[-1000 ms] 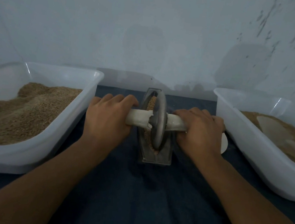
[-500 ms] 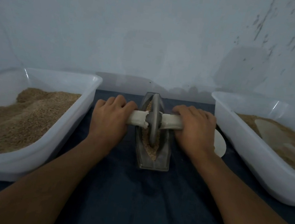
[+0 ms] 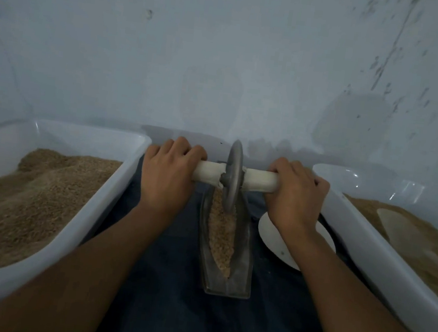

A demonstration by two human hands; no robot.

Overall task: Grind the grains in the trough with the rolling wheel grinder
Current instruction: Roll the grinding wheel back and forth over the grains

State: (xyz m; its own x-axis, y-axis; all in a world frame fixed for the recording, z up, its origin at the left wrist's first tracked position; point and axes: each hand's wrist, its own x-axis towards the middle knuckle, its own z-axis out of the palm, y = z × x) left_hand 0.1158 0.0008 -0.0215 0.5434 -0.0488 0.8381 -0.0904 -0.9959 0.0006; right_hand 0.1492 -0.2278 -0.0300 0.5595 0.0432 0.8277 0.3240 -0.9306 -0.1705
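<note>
A narrow metal trough [image 3: 240,276] lies lengthwise on the dark cloth in the middle, with tan grains [image 3: 221,238] along its groove. A grey metal wheel [image 3: 232,175] stands upright at the trough's far end, on a white axle handle [image 3: 260,180]. My left hand [image 3: 168,176] grips the handle's left end. My right hand [image 3: 295,194] grips the right end. The wheel's lower edge sits in the grains.
A white tub [image 3: 102,206] heaped with tan grain stands at the left. Another white tub [image 3: 362,244] at the right holds grain and a pale scoop [image 3: 408,236]. A white disc [image 3: 282,245] lies between trough and right tub. A wall rises close behind.
Both hands have rolled the wheel away from me, from the trough's near part to its far end, uncovering the grains in the near half.
</note>
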